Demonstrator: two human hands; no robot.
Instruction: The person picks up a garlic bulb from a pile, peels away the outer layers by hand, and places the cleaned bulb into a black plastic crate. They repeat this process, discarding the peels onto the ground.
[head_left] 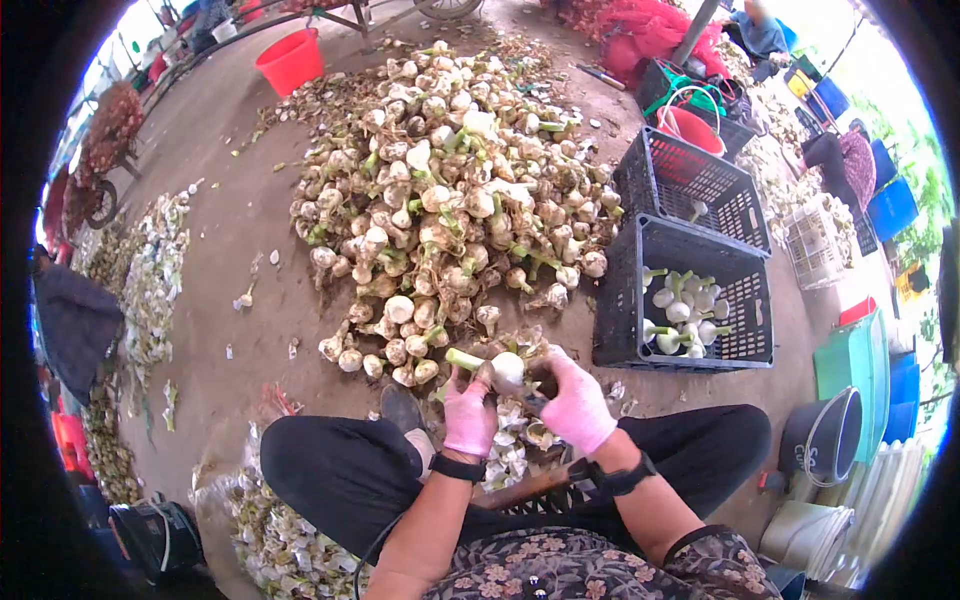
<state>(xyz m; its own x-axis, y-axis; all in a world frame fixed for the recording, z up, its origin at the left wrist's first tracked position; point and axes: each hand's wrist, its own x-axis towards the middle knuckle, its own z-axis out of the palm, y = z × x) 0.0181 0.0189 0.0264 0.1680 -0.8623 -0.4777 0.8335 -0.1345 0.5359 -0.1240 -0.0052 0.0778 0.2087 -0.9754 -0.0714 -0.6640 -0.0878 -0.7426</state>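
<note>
While the pink-gloved left hand (470, 418) grasps a round, white, green-stemmed garlic bulb (508, 369), the pink-gloved right hand (578, 402) is beside it, its grip unclear.

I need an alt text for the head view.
A seated person holds a garlic bulb in the left hand, the right hand close beside it. Ahead lies a large garlic pile, with whiter bulbs in a black crate at right.

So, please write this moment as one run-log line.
left hand: holds garlic bulb | right hand: beside it | nearer black crate: white bulbs inside
</note>
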